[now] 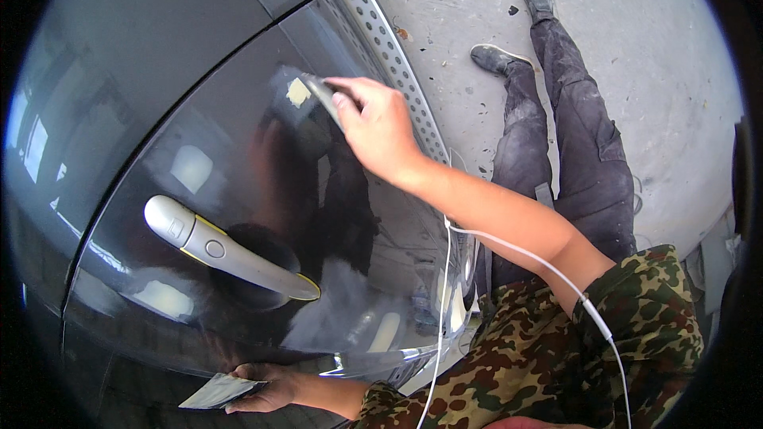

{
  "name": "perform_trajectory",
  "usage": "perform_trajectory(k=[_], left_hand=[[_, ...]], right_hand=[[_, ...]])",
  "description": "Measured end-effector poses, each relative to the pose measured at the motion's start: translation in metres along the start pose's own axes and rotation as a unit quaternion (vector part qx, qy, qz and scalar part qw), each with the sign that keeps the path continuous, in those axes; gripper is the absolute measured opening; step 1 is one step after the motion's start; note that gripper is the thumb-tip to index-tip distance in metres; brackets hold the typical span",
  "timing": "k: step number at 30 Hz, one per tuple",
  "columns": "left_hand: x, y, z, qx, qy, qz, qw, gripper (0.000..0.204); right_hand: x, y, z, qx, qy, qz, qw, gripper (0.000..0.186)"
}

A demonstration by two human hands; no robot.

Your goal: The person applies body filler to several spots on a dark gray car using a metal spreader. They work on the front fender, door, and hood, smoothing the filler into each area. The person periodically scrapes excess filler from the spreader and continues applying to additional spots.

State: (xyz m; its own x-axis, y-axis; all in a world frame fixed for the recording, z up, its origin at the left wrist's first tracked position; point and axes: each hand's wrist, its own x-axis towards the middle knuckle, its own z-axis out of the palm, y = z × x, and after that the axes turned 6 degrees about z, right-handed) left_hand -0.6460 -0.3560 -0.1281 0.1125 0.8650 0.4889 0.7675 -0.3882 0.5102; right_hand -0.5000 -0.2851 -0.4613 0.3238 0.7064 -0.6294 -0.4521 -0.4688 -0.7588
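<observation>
My right hand is closed around a thin grey putty spreader, its blade seen nearly edge-on. The blade's edge is beside a small cream filler patch on a dark, glossy car door. Whether it touches the paint I cannot tell. Low in the view, my left hand grips a flat grey plate by one end, with pale smears on its face. More pale filler spots sit on the door, one above the handle, another below it.
A silver door handle edged in yellow tape projects from the door. A dark seam divides the panels. Beyond the door runs a perforated metal sill step. A white cable crosses my right arm. Bits of debris lie on the grey floor.
</observation>
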Motion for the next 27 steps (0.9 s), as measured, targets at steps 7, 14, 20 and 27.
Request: perform_trajectory(k=[7,14,20,27], left_hand=[[-0.005,-0.002,-0.017,0.067,0.219,-0.076,0.97,0.052],[-0.006,-0.006,-0.04,-0.057,0.058,-0.054,0.995,0.051],[-0.009,-0.005,-0.023,-0.034,-0.027,0.034,0.998,0.072],[-0.004,0.005,-0.018,-0.125,-0.041,-0.013,0.991,0.057]], right_hand=[[0.021,-0.005,0.006,-0.033,-0.04,0.081,0.995,0.025],[0.007,-0.019,0.009,-0.006,-0.049,0.0,0.999,0.024],[0.02,-0.012,-0.003,-0.003,-0.012,0.086,0.996,0.026],[0.026,-0.013,0.005,-0.025,-0.038,0.062,0.997,0.026]])
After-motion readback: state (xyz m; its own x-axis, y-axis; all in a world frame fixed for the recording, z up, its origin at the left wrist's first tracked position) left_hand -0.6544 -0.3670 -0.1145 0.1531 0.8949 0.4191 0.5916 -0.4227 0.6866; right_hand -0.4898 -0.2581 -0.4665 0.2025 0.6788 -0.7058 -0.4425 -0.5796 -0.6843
